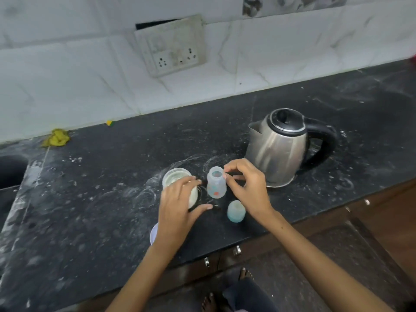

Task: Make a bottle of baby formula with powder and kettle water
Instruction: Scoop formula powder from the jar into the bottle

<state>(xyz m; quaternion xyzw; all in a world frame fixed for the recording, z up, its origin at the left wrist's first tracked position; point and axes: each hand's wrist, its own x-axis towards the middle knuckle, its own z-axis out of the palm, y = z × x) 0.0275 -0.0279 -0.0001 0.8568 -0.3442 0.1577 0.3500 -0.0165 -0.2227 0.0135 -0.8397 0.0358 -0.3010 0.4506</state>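
Head view:
Counter [90, 221]: black stone, dusty w/ white powder smears & ring marks; white tiled wall behind.
Bottle [216, 185]: small clear baby bottle, upright, mouth open, coloured dots on its side; stands mid-counter, betw. the jar and the kettle, just in front-left of the kettle.
Jar [177, 176]: clear plastic, open top, whitish powder inside; tilted, just left of the bottle, not touching it as far as I can tell.
Left hand [177, 210]: wrapped round the jar from the near side, fingers curled over its wall, thumb stretched out toward the bottle's base.
Right hand [247, 188]: fingertips bunched in a pinch right at the bottle's rim/neck, on its right side; can't tell if sth. small is held betw. them.
Cap [236, 211]: pale blue-green bottle cap, standing on the counter near the front edge, just below the right hand.
Lid [153, 233]: pale round edge showing under the left wrist, mostly hidden.
Kettle [279, 149]: steel body, black lid & handle, lid closed, spout facing left; right of and behind the bottle.
Socket plate [173, 46]: on the wall, grubby, loose at the top.
Yellow cloth [57, 138]: crumpled, far left by the wall.
Sink [11, 170]: dark edge, far left.
Feet [225, 289]: bare, on the floor below the counter.
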